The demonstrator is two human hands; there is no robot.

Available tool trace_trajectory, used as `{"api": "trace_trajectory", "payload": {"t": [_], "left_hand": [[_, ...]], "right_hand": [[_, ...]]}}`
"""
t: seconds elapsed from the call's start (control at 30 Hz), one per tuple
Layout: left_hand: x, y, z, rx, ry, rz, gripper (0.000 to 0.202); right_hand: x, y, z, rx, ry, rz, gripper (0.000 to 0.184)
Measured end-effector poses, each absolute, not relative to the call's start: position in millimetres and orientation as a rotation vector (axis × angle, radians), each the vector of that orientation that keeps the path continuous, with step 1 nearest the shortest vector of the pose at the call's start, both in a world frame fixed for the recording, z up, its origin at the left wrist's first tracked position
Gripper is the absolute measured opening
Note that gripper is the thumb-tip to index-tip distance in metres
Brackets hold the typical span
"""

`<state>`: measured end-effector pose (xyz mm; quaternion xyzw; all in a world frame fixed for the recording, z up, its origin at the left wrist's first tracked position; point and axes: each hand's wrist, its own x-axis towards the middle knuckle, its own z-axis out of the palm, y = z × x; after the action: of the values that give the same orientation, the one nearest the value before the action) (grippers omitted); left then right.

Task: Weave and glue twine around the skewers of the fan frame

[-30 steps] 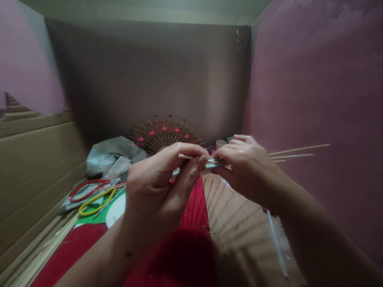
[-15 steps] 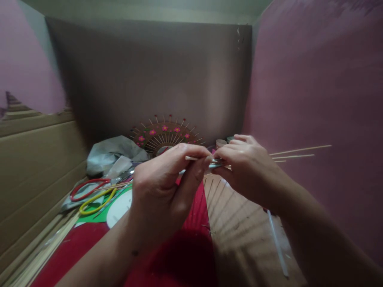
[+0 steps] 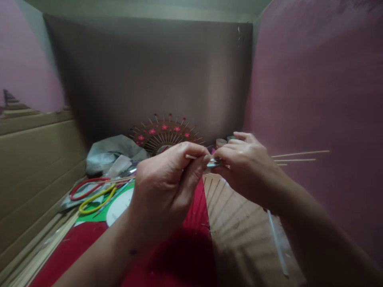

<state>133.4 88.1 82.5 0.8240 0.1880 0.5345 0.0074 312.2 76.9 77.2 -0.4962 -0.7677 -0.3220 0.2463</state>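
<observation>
In the middle of the head view my two hands meet over the work surface. My left hand [image 3: 172, 179] is closed, its thumb and forefinger pinching thin pale sticks whose ends show at the fingertips. Close beside it, my right hand [image 3: 242, 155] is closed too, gripping the same small bundle. Long thin sticks [image 3: 301, 154] stick out to the right behind my right wrist. Between the fingertips a whitish, shiny piece [image 3: 214, 162] shows among the sticks; I cannot make out what it is. My fingers hide most of the bundle.
A stick fan with pink flowers [image 3: 164, 127] stands at the back. To the left lie red and yellow scissor-like handles [image 3: 95, 201], a grey plastic bag [image 3: 113, 153], a white disc [image 3: 118, 207] and pale strips [image 3: 54, 247]. A translucent glue stick [image 3: 278, 245] lies at right.
Both hands stay together on the bundle with only slight finger shifts. The stick ends at the right have tilted a little, the longest one dipping lower.
</observation>
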Motion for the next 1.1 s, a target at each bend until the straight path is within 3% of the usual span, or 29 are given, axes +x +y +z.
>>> {"api": "trace_trajectory", "payload": {"t": [0.4, 0.73, 1.1], "left_hand": [[134, 88, 84, 2.628, 0.657, 1.643, 0.006], [136, 89, 84, 2.269, 0.753, 1.629, 0.012], [135, 79, 85, 2.124, 0.754, 1.819, 0.011]], "right_hand": [[309, 79, 76, -1.316, -2.117, -0.861, 0.013], [311, 77, 73, -1.31, -2.083, -0.811, 0.014], [314, 77, 74, -1.35, -2.098, -0.801, 0.014]]}}
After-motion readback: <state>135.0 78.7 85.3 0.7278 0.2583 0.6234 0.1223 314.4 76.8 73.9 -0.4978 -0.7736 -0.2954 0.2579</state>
